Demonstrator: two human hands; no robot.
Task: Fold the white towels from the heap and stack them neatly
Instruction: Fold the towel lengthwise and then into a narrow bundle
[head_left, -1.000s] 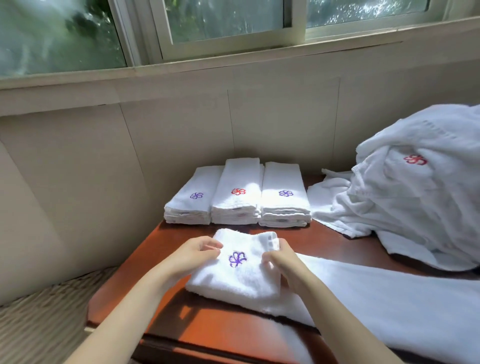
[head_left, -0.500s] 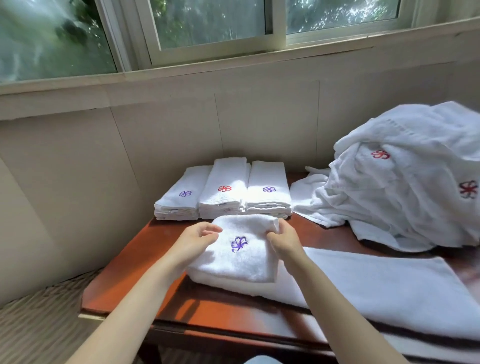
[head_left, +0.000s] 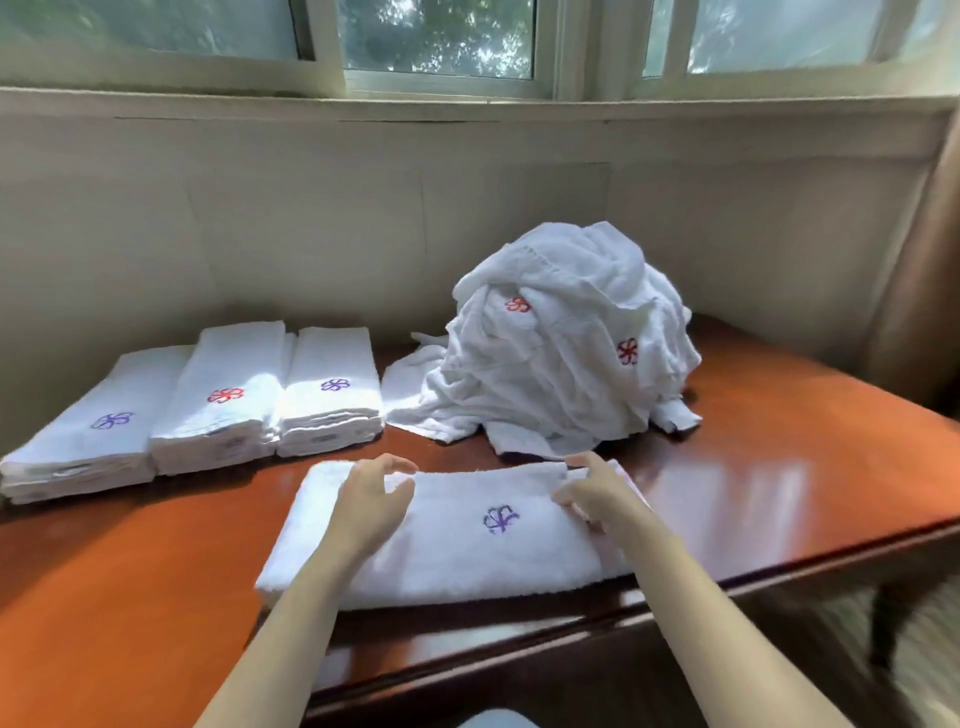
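Note:
A folded white towel (head_left: 457, 540) with a purple flower mark lies as a long band near the front edge of the wooden table (head_left: 779, 467). My left hand (head_left: 371, 501) rests on its left part, fingers loosely curled and holding nothing. My right hand (head_left: 597, 493) sits on its right end, with fingers and thumb curled round the folded edge. The heap of unfolded white towels (head_left: 566, 353) rises just behind. At the back left stand three stacks of folded towels (head_left: 228, 400), side by side.
A wall with a window sill (head_left: 467, 104) runs directly behind the table. The table's front edge (head_left: 519, 639) is close to my body. A brown curtain (head_left: 924, 291) hangs at the right. Bare tabletop shows at the front left and to the right of the heap.
My hands have moved apart along the towel, which now lies as a wider folded band with the purple mark between them. My view has swung right, bringing the whole heap in.

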